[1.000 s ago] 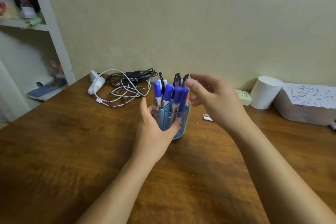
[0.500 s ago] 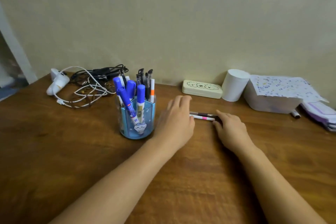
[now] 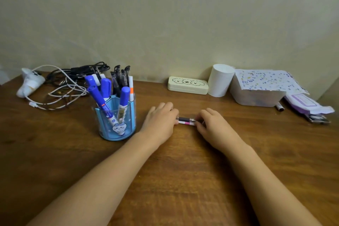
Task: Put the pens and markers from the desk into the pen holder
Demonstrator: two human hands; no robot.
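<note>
In the head view we see a brown wooden table (image 3: pixel 183 180) set against a plain cream wall (image 3: pixel 165 14). At ten o'clock lie tangled cables (image 3: pixel 69 86); at two o'clock sit a cream case (image 3: pixel 188 83), a white paper roll (image 3: pixel 221 80) and a plastic tub (image 3: pixel 256 95). The blue pen holder (image 3: pixel 115 121), already full of markers, stands at nine o'clock of our left hand (image 3: pixel 159 121). Two pens (image 3: pixel 186 121) lie flat side by side between our hands. Compared with half a second ago, our right hand (image 3: pixel 214 126) has slid closer: both hands now pinch the pens' ends, fingers curled narrow.
</note>
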